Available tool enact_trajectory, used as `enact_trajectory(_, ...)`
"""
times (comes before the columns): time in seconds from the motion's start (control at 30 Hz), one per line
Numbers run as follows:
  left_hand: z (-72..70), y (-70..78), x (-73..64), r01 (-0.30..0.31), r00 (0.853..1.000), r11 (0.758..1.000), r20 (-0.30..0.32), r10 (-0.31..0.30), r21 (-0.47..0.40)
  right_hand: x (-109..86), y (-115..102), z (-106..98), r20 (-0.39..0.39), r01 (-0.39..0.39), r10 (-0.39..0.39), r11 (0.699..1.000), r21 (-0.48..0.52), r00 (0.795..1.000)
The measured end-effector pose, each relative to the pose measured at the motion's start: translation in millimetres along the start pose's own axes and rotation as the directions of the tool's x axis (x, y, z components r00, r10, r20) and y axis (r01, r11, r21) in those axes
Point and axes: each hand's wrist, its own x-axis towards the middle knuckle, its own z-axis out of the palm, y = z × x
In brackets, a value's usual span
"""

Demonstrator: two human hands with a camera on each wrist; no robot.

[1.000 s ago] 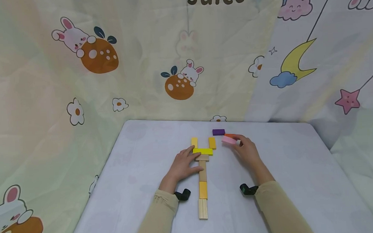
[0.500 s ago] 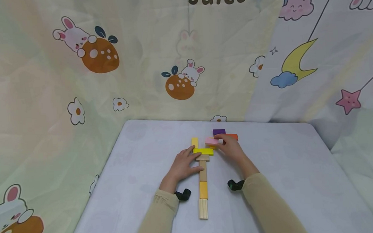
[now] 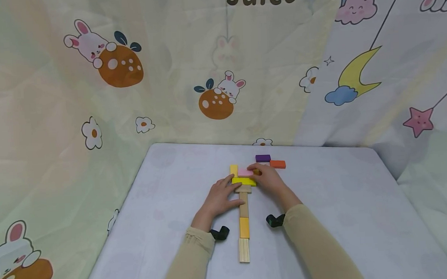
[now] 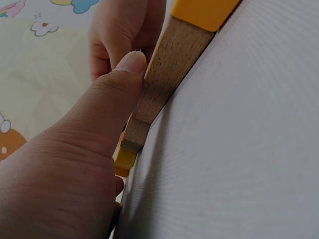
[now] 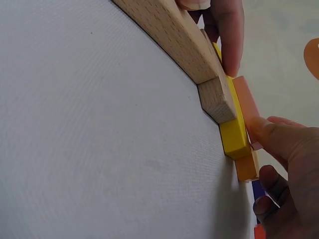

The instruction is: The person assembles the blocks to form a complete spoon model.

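Observation:
My right hand (image 3: 273, 183) pinches a pink block (image 3: 244, 172) by its right end, thumb and fingers on either side. It lies close behind a bright yellow crosswise block (image 3: 249, 181), between a pale yellow block (image 3: 234, 170) and an orange-yellow block (image 5: 247, 168) partly hidden by my right hand. My left hand (image 3: 219, 198) has its fingers extended over the left ends of the yellow block and a plain wooden crosswise block (image 3: 244, 189). Its thumb touches the long wooden block (image 4: 172, 67) that runs towards me.
In line towards me follow an amber block (image 3: 244, 227) and a grooved wooden block (image 3: 244, 250). Behind my right hand lie a purple block (image 3: 263, 158) and an orange block (image 3: 278, 164). A patterned cloth (image 3: 168, 75) hangs behind the white table (image 3: 324, 218).
My right hand has carried the pink block leftward from beside the orange block, over the orange-yellow block, to behind the yellow crosswise block. My left hand has stayed in place.

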Motion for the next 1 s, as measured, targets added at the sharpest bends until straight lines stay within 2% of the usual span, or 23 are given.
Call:
enact_trajectory(0.2, -1.2, 1.3, 0.1, 0.004, 1.000, 1.000, 0.000, -0.004, -0.001, 2.5, 1.4, 2.2, -0.004, 0.008, -0.008, 1.000, -0.011, 1.000)
enact_trajectory(0.63, -0.4, 0.1, 0.6, 0.003, 1.000, 1.000, -0.001, -0.003, -0.008, 4.9, -2.7, 0.3, 0.045, -0.025, 0.025, 1.000, 0.013, 0.999)
enact_trajectory(1.0, 0.0, -1.5, 0.8, 0.001, 1.000, 0.999, -0.001, -0.001, -0.034, 5.4, 1.5, 2.9, 0.046, 0.004, -0.004, 1.000, 0.001, 0.999)
